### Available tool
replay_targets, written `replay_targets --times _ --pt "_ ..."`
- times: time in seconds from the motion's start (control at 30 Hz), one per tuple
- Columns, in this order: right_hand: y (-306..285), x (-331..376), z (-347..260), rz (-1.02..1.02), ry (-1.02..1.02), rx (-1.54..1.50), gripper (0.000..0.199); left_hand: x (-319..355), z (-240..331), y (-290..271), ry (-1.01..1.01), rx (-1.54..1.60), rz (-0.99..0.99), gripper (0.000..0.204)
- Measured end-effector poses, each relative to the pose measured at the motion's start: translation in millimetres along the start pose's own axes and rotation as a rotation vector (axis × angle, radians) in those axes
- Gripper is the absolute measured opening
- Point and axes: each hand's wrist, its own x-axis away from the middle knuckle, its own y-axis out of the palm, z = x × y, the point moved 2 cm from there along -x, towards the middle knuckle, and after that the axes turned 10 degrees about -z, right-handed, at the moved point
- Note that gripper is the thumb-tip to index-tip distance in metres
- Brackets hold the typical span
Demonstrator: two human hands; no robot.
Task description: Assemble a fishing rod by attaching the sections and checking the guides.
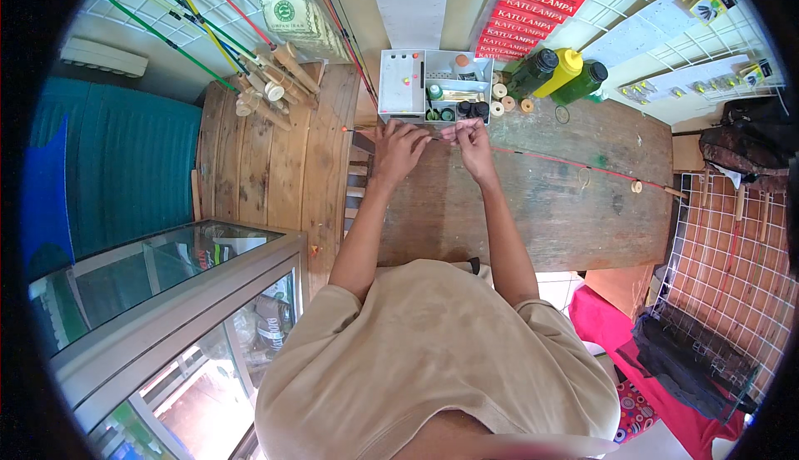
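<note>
A thin red fishing rod lies across the workbench, its cork-coloured grip end at the right. The left end, with a small orange bead, sticks out past my left hand. My left fingers are bent over the rod near this thin end. My right hand is closed in a pinch just to the right, at the same stretch of rod. Any thread or small part between the fingertips is too small to make out. Right behind both hands stands a white compartment box with small jars and bottles.
Wooden spools and green and yellow bottles stand behind the bench. Upright rods with wooden handles lean at the back left. A glass display case is at the near left, a white wire grid at the right.
</note>
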Motion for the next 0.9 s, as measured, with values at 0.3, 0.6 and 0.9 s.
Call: replay_targets --times 0.3,0.6,0.9 --pt "11.5 1.6 -4.6 0.033 0.068 0.103 0.01 -3.6 -2.6 3.7 0.014 0.009 -0.059 0.015" --pt "7.2 1.8 7.9 0.048 0.013 0.131 0.012 -3.8 -5.7 0.3 0.044 -0.038 -0.063 0.013" --pt "7.3 3.7 11.5 0.092 0.002 0.081 0.009 2.3 -7.2 -12.3 0.013 -0.142 -0.03 0.012"
